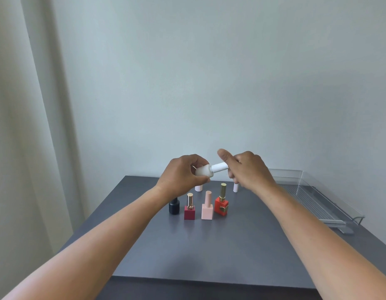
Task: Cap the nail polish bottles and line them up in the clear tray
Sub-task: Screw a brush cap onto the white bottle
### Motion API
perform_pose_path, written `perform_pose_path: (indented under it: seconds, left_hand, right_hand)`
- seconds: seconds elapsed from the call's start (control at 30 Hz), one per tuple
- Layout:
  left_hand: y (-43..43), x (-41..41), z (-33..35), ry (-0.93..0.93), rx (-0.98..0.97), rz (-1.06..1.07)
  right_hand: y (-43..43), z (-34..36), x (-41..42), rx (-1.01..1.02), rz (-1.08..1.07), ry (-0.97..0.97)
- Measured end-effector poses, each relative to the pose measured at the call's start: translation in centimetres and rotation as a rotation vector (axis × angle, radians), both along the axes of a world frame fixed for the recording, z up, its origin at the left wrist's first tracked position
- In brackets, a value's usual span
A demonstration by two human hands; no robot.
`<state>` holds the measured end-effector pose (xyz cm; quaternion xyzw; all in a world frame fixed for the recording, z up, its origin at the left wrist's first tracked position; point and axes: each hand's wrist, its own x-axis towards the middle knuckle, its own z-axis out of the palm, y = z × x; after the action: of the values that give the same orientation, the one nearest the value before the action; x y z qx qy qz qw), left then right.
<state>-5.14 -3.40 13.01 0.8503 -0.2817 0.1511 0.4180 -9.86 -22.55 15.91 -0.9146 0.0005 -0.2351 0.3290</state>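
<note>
Above the grey table (209, 245), my left hand (181, 173) grips a white nail polish bottle (204, 171), tilted on its side. My right hand (248, 167) pinches the bottle's white cap (219, 167), which sits on the neck. On the table stand a black bottle without a cap (174, 206), a dark red bottle with a gold cap (189, 207), a pale pink bottle (207, 206) and an orange-red bottle with a gold cap (221, 200). Two white caps (198, 188) (235, 187) stand behind them, partly hidden by my hands. The clear tray (322, 200) holds no bottles.
The clear tray lies along the table's right side, reaching past the right edge. A pale wall rises right behind the table and a curtain (25, 126) hangs at the left. The table's front edge runs below my forearms.
</note>
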Motion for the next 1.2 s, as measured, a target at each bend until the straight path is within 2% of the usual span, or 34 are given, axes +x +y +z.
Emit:
perform_pose_path:
  seconds: [0.1, 0.27, 0.5, 0.63, 0.8, 0.9, 1.0, 1.2]
  left_hand:
    - [0.1, 0.1, -0.1, 0.01, 0.006, 0.007]
    - [0.4, 0.4, -0.3, 0.019, 0.006, 0.014]
    - [0.1, 0.1, -0.6, 0.012, 0.002, 0.008]
    - [0.1, 0.0, -0.6, 0.022, -0.007, -0.001]
    - [0.6, 0.5, -0.8, 0.075, 0.0, 0.022]
    - [0.7, 0.5, -1.0, 0.076, 0.004, 0.027]
    - [0.6, 0.3, -1.0, 0.059, -0.002, 0.012]
    - [0.4, 0.0, -1.1, 0.061, -0.011, -0.013]
  right_hand:
    - [-0.3, 0.1, -0.1, 0.04, 0.067, 0.088]
    - [-0.7, -0.5, 0.0, 0.181, 0.241, 0.083]
    - [-0.7, -1.0, 0.4, 0.325, 0.169, 0.128]
    - [-0.5, -0.8, 0.6, 0.278, 0.092, 0.14]
    - [-0.7, -0.9, 0.0, 0.205, 0.208, 0.123]
    - [-0.5, -1.2, 0.2, 0.24, 0.235, 0.075]
    - [-0.4, -1.3, 0.4, 0.267, 0.222, 0.076]
    - [0.2, -2.1, 0.6, 0.156, 0.087, 0.012]
